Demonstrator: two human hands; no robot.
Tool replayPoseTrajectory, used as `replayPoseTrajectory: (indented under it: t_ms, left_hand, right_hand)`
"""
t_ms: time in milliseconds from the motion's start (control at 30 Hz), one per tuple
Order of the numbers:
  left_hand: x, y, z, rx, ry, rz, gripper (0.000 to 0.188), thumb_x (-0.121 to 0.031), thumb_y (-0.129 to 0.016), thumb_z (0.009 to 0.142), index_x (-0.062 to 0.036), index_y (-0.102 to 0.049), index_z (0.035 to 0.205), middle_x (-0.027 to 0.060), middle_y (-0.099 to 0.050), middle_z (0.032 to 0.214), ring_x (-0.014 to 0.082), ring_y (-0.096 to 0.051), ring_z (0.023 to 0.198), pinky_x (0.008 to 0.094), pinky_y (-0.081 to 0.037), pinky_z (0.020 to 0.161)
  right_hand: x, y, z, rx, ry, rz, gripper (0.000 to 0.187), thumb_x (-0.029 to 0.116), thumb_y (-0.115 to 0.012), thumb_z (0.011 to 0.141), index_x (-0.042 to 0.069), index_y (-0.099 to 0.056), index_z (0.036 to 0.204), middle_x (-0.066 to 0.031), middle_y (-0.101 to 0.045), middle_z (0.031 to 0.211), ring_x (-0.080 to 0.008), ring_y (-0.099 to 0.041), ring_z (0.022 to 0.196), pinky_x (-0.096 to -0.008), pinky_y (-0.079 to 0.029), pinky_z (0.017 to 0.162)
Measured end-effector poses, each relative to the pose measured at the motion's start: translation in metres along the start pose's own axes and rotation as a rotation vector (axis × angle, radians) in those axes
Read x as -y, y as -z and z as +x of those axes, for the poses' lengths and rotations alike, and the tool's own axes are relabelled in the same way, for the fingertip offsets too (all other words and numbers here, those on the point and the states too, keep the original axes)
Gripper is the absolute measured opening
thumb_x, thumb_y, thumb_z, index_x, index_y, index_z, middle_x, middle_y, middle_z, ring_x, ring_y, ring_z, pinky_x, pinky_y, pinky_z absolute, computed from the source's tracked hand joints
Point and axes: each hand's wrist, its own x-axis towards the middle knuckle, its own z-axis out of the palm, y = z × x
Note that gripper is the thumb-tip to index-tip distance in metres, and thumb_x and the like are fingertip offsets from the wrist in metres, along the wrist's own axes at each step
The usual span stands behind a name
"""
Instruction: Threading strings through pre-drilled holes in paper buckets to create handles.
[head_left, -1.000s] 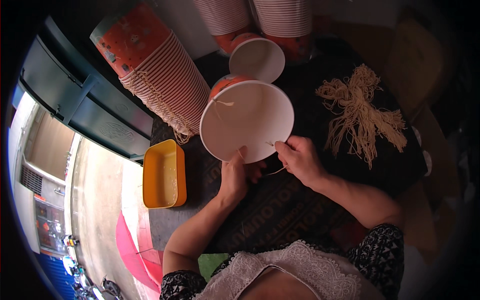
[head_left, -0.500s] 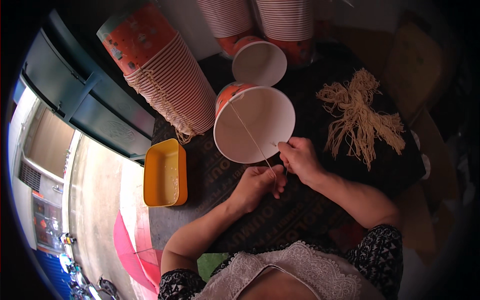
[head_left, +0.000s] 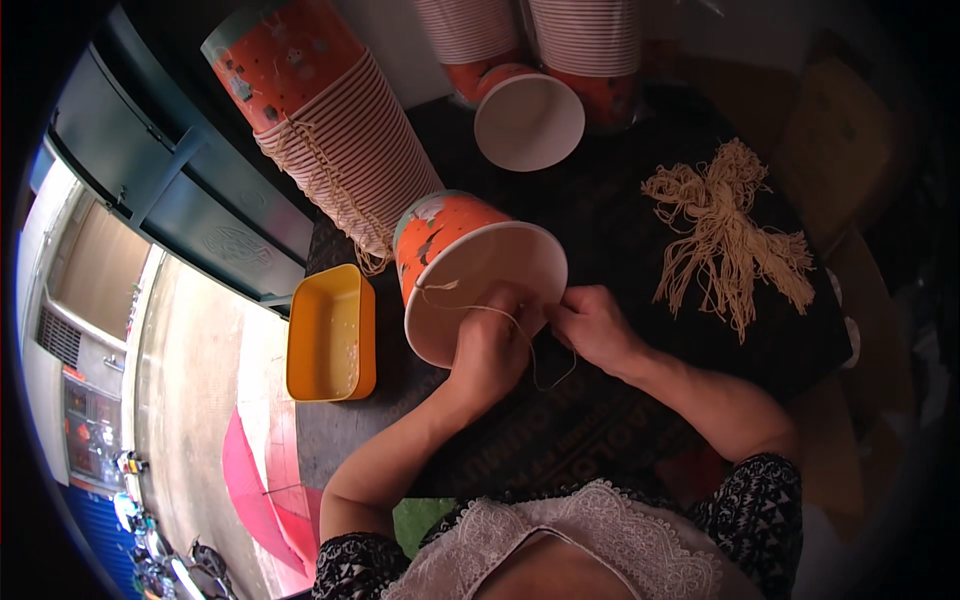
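An orange-printed paper bucket [head_left: 440, 240] with a white inside lies tilted, its mouth toward me. A thin cream string [head_left: 537, 372] starts at the left of its rim, crosses over my left hand and loops down, then up to my right hand. My left hand [head_left: 490, 340] reaches into the bucket's mouth with curled fingers; its fingertips are in shadow, so what they grip is unclear. At the right side of the rim, my right hand [head_left: 592, 325] is closed in a pinch on the string, touching the bucket's edge.
A tall nested stack of paper buckets [head_left: 345, 140], strings draped on it, leans at the left. Below it stands a yellow plastic box [head_left: 367, 345]. Another bucket [head_left: 530, 122] lies behind, before bagged stacks [head_left: 585, 40]. A bundle of strings [head_left: 730, 230] lies on the dark table at right.
The bucket has come nearer and left, turning so more of its orange side shows. My left hand has moved up into its mouth. The string, taut before, now hangs in a slack loop.
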Motion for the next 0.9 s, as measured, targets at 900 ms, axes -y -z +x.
replayPoseTrajectory:
  t_ms: [900]
  left_hand:
    - [0.030,-0.007,-0.004,0.162,0.110,0.295,0.013,-0.010,-0.063,0.082,0.0000,-0.062,0.090,0.0212,-0.060,0.092,0.0353,-0.062,0.084,0.0420,-0.049,0.072]
  right_hand:
    - [0.001,0.005,0.004,-0.045,0.090,-0.377,0.027,0.016,-0.061,0.088,-0.005,-0.063,0.070,-0.0181,-0.060,0.057,-0.0230,-0.061,0.050,-0.0347,-0.045,0.049]
